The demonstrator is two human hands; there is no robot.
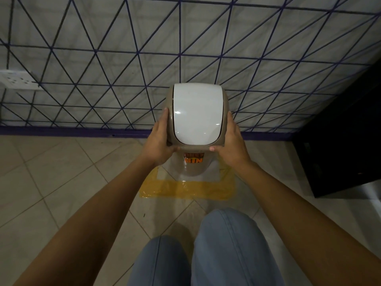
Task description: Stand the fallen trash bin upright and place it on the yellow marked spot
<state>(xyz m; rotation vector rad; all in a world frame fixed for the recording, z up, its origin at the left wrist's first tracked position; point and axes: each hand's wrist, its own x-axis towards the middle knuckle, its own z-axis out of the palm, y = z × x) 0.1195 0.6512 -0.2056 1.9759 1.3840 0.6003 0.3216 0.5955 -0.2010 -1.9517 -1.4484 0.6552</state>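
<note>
The trash bin [198, 112] is beige with a white swing lid and an orange label on its front. It stands upright, its base inside the yellow taped square [186, 189] on the tiled floor, close to the wall. My left hand [159, 137] grips the left side of the bin's top. My right hand [232, 144] grips the right side, thumb on the front rim. The far edge of the yellow mark is hidden behind the bin.
A white wall with a dark line pattern [103, 58] and a purple skirting rises right behind the bin. A black cabinet [340, 141] stands at the right. A wall socket [18, 79] sits at the left. My knees in blue jeans [216, 250] are below.
</note>
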